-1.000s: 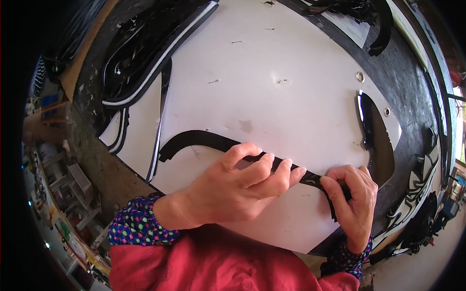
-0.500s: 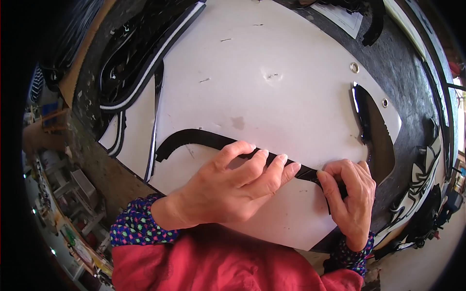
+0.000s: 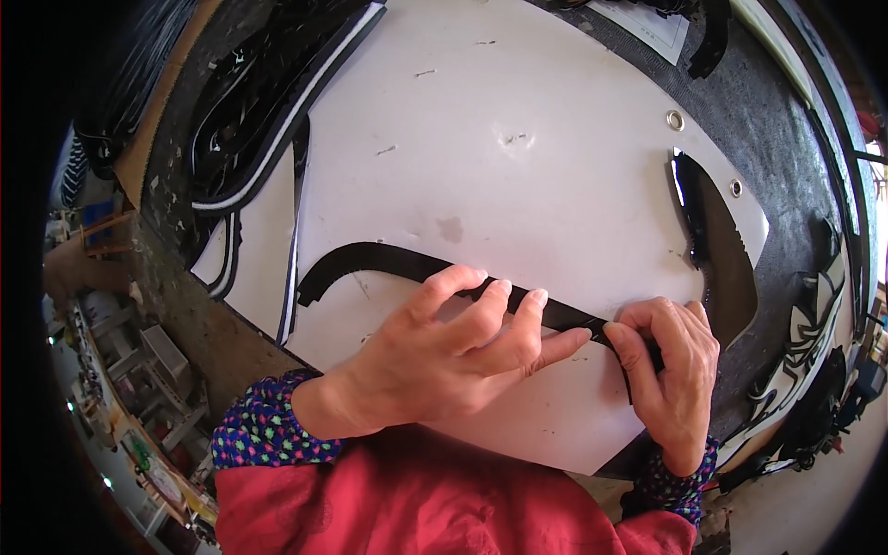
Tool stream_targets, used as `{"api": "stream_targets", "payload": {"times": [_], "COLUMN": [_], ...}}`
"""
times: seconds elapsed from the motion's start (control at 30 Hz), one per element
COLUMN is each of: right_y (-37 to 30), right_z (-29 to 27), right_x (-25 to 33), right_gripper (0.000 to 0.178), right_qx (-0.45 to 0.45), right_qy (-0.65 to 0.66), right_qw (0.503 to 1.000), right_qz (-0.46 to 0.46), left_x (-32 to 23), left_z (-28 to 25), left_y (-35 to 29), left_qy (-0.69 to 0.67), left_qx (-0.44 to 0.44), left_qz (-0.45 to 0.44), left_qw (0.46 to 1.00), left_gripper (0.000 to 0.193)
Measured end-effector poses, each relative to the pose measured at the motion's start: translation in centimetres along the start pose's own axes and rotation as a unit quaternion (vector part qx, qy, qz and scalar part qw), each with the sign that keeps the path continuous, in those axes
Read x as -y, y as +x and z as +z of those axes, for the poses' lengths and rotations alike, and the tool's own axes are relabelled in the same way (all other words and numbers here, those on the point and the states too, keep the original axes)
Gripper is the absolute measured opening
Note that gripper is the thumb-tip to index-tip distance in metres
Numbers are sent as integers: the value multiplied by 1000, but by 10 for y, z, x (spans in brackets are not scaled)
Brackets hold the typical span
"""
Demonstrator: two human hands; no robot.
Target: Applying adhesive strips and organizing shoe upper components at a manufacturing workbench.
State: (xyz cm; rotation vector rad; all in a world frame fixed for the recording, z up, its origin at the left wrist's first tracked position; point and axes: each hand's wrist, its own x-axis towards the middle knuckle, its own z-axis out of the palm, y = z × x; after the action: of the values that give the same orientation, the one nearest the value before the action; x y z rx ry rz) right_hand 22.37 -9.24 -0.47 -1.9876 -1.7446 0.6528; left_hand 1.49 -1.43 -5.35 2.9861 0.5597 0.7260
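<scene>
A curved black strip [image 3: 370,257] lies across the near part of a large white board [image 3: 518,203]. My left hand [image 3: 444,342] rests over its middle, fingertips spaced out along the strip, thumb stretched toward the right hand. At the strip's right end, my right hand [image 3: 666,370] is closed, pinching it between thumb and fingers. A short narrow piece hangs below that pinch, toward me. What lies under the right fingers is partly hidden.
Black strips with white stripes [image 3: 268,157] pile at the left. A dark, glossy-edged curved piece [image 3: 726,250] lies on the board's right, near two metal eyelets [image 3: 675,121]. Cut white-and-black pieces [image 3: 805,342] sit farther right. A printed sheet [image 3: 647,28] is at the back.
My left thumb has stretched out to the right, nearer the right hand. The strip looks flatter near the pinch. The right hand has stayed almost in place.
</scene>
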Motion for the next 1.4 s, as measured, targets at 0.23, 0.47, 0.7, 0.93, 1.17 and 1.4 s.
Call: {"api": "stream_targets", "payload": {"times": [0.23, 0.47, 0.7, 0.93, 1.17, 1.4], "right_y": [0, -9, -33, -46, -25, 19], "right_z": [1, 0, 17, 40, 13, -8], "right_x": [1, 3, 5, 12, 27, 37], "right_gripper": [14, 10, 49, 41, 33, 36], "right_qx": [-1, -16, -69, -100, -20, -245], "right_qy": [-14, -64, -198, -320, -225, -97], "right_qw": [1000, 997, 965, 924, 961, 959], "right_qz": [-11, -34, -157, -184, -160, -99], "left_x": [-1, -1, 2, 2, 16, 19], "left_z": [3, 0, -13, -21, -29, -25], "left_y": [1, -1, -2, -9, -34, -35], "left_qy": [-6, 3, -47, -46, -61, -89], "left_qx": [-23, 1, 52, 51, 40, 27], "left_qz": [-11, -14, -10, -15, -36, -27], "left_qw": [1000, 1000, 997, 998, 997, 995], "left_gripper": [21, 21, 32, 36, 36, 32]}}
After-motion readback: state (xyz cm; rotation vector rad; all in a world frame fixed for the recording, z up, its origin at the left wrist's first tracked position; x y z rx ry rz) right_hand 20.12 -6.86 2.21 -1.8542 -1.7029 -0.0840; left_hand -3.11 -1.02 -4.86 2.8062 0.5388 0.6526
